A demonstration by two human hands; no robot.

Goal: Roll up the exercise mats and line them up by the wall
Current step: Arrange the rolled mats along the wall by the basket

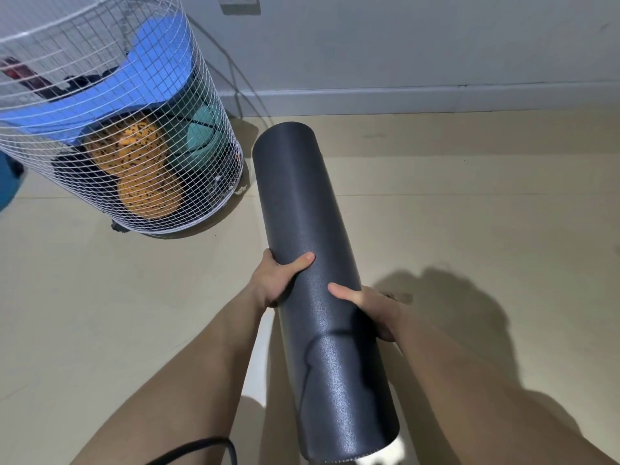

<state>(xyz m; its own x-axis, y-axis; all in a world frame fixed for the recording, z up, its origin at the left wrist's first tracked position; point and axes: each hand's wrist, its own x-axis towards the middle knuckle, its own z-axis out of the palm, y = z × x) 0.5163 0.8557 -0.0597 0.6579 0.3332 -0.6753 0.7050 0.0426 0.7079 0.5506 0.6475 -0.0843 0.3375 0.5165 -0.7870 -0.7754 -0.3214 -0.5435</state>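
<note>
Rolling looks done — the carrying step is in hand: left hand (pixel 275 280) and right hand (pixel 372 310) clamp the rolled black mat (pixel 315 263), held above the floor short of the wall (pixel 402 45). Next, it needs setting down beside the wall.

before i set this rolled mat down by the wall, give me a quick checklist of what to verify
1. Mat fully rolled: the dark mat is a tight tube, outer flap lying flat. Ok.
2. Two-handed hold: left hand and right hand each wrap the roll, thumbs on top. Ok.
3. Floor along the baseboard ahead: bare tile. Ok.
4. Clearance from the wire basket: the roll's far end is close beside it. Cannot tell.
5. Cables running down the wall behind the basket: may sit in the landing spot. Cannot tell.
6. Other mats already lined up: none in view. Cannot tell.
</note>
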